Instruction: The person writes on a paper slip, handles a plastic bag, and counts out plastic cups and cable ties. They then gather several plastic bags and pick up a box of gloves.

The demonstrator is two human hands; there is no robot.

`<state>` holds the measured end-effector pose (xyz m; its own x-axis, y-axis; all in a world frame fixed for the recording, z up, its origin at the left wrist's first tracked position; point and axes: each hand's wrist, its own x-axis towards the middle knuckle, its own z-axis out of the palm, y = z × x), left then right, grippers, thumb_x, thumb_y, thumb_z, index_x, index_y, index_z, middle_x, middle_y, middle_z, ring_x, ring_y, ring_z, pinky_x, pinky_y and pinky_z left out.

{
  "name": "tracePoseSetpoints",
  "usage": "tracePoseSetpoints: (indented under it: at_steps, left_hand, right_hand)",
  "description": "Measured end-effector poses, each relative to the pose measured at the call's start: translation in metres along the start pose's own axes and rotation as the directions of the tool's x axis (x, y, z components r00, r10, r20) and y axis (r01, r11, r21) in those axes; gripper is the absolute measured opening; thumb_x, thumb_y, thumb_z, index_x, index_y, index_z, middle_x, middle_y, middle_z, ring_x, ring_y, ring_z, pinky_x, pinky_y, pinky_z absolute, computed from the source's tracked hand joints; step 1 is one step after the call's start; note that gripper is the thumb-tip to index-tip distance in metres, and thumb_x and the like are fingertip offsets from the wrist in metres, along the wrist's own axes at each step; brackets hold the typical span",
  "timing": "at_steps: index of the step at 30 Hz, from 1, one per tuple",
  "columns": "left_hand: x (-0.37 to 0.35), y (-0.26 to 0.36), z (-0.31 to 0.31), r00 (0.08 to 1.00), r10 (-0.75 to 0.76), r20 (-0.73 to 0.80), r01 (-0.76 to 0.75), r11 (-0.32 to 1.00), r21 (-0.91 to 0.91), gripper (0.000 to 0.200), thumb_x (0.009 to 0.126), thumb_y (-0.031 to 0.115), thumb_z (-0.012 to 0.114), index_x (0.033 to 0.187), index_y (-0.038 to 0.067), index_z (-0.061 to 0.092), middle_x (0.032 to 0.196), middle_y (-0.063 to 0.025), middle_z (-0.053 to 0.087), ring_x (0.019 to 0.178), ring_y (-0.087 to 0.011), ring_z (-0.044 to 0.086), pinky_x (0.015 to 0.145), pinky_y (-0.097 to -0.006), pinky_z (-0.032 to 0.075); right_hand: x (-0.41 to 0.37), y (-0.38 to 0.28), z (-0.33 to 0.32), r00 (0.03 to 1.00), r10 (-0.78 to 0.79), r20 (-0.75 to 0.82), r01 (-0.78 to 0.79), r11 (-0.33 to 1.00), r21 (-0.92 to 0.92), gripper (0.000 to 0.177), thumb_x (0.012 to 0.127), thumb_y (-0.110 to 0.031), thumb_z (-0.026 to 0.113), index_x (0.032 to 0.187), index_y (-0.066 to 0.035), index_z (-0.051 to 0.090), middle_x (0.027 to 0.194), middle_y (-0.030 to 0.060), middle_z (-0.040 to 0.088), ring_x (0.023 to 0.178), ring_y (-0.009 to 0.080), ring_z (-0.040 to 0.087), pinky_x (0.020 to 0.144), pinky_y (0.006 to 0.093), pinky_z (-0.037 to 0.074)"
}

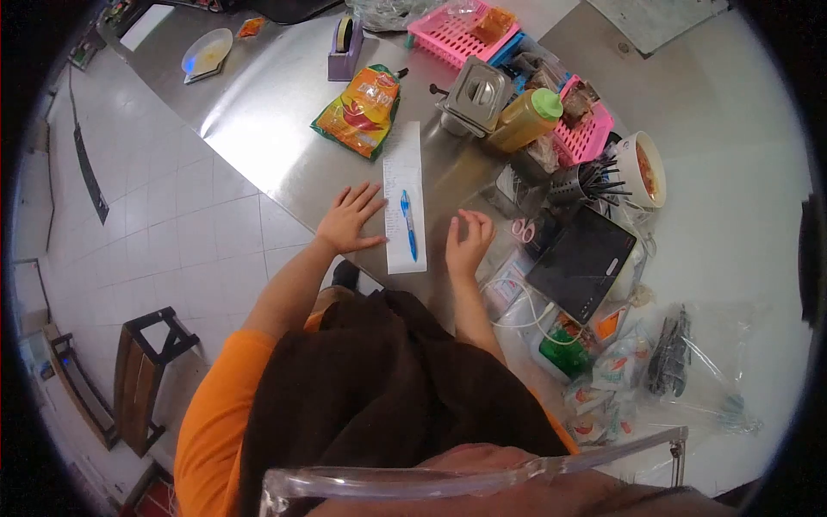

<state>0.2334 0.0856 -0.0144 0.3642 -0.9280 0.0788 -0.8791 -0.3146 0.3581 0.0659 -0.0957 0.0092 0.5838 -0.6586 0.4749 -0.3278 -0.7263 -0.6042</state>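
Note:
A long white paper strip with small printed lines lies on the steel table. On top of it rests a blue pen. My left hand is spread flat at the strip's left edge, its fingers apart and nothing in it. To the right of the strip, apart from the pen, is my right hand, its fingers loosely bent and raised, with nothing seen in it. Beyond the strip's far end lies an orange and green packet.
A purple tape dispenser stands at the back. To the right are a steel container, a sauce bottle, pink baskets, pink scissors, a black tablet, a bowl and a white cable. A stool stands at left.

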Motion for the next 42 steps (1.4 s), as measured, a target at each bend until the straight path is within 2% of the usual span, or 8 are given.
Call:
tracePoseSetpoints:
  at_steps: [2, 5, 8, 17, 20, 26, 29, 42]
  left_hand:
    - [0.001, 0.0, 0.0, 1.0, 0.003, 0.005, -0.003, 1.0, 0.001, 0.07, 0.071, 0.059, 0.054, 0.127, 0.019, 0.041, 0.141, -0.0076, 0.025, 0.13, -0.0266, 0.021, 0.105, -0.0455, 0.015]
    - [0.001, 0.002, -0.001, 1.0, 0.015, 0.017, -0.015, 1.0, 0.007, 0.066, 0.073, 0.059, 0.052, 0.126, 0.022, 0.042, 0.141, -0.0069, 0.025, 0.13, -0.0268, 0.022, 0.105, -0.0461, 0.015]
    - [0.002, 0.001, 0.002, 0.999, 0.025, 0.02, -0.026, 0.999, 0.032, 0.061, 0.075, 0.058, 0.05, 0.126, 0.025, 0.043, 0.141, -0.006, 0.025, 0.13, -0.0266, 0.022, 0.104, -0.0461, 0.016]
    - [0.004, 0.0, 0.0, 1.0, 0.004, 0.011, -0.004, 1.0, 0.004, 0.064, 0.07, 0.058, 0.056, 0.124, 0.026, 0.044, 0.14, -0.0047, 0.026, 0.129, -0.0269, 0.023, 0.104, -0.0464, 0.017]
    - [0.005, -0.002, 0.001, 1.0, 0.01, 0.0, -0.01, 1.0, 0.002, 0.061, 0.073, 0.056, 0.054, 0.125, 0.026, 0.044, 0.14, -0.0045, 0.027, 0.129, -0.027, 0.024, 0.104, -0.0464, 0.018]
    - [0.002, -0.003, 0.004, 0.999, 0.024, -0.035, -0.024, 1.0, 0.002, 0.053, 0.077, 0.051, 0.052, 0.122, 0.023, 0.047, 0.138, -0.0063, 0.029, 0.129, -0.0269, 0.024, 0.104, -0.047, 0.019]
    - [0.002, -0.004, 0.006, 0.999, 0.021, -0.037, -0.021, 1.0, -0.006, 0.051, 0.078, 0.049, 0.052, 0.122, 0.024, 0.047, 0.138, -0.0061, 0.03, 0.128, -0.0269, 0.025, 0.103, -0.0471, 0.02]
    - [0.003, -0.006, 0.005, 1.0, 0.02, -0.009, -0.02, 1.0, 0.008, 0.051, 0.079, 0.046, 0.051, 0.125, 0.025, 0.044, 0.14, -0.0045, 0.027, 0.129, -0.0267, 0.023, 0.104, -0.0468, 0.018]
  right_hand:
    - [0.007, 0.007, 0.001, 0.996, 0.089, 0.014, -0.09, 0.986, 0.14, 0.017, 0.076, -0.015, 0.061, 0.089, -0.004, 0.058, 0.086, 0.0117, 0.053, 0.078, 0.0265, 0.053, 0.072, 0.0361, 0.041]
    - [0.005, -0.017, 0.005, 0.843, 0.143, 0.518, -0.284, 0.937, 0.203, 0.021, 0.075, -0.019, 0.064, 0.084, -0.001, 0.057, 0.076, 0.0146, 0.057, 0.067, 0.0296, 0.057, 0.062, 0.0378, 0.045]
    - [-0.015, -0.026, 0.022, 0.632, 0.185, 0.752, -0.133, 0.983, -0.13, 0.026, 0.073, -0.023, 0.066, 0.078, 0.0, 0.056, 0.071, 0.0169, 0.058, 0.066, 0.0335, 0.058, 0.06, 0.0415, 0.045]
    - [-0.027, 0.011, 0.021, 0.662, 0.278, 0.696, -0.367, 0.93, -0.022, 0.017, 0.074, -0.014, 0.063, 0.079, 0.0, 0.056, 0.064, 0.0126, 0.058, 0.054, 0.0245, 0.056, 0.054, 0.0335, 0.045]
    - [-0.015, 0.015, 0.029, 0.442, 0.401, 0.802, -0.844, 0.488, 0.221, 0.012, 0.077, -0.006, 0.06, 0.083, -0.001, 0.052, 0.066, 0.0083, 0.056, 0.051, 0.0168, 0.054, 0.05, 0.0253, 0.045]
    - [-0.033, -0.002, 0.07, 0.832, 0.353, 0.428, -0.546, 0.382, 0.745, 0.018, 0.076, 0.005, 0.057, 0.086, -0.003, 0.044, 0.076, 0.0042, 0.052, 0.065, 0.0128, 0.054, 0.055, 0.0219, 0.045]
    - [-0.035, -0.001, 0.071, 0.963, 0.118, 0.244, -0.238, 0.798, 0.554, 0.017, 0.068, 0.003, 0.062, 0.078, -0.003, 0.049, 0.075, 0.0063, 0.053, 0.066, 0.0165, 0.054, 0.058, 0.0264, 0.045]
    - [-0.032, -0.014, 0.066, 0.961, 0.039, 0.274, -0.15, 0.906, 0.397, 0.015, 0.062, 0.0, 0.066, 0.07, -0.003, 0.053, 0.07, 0.0095, 0.053, 0.061, 0.0215, 0.054, 0.055, 0.0305, 0.044]
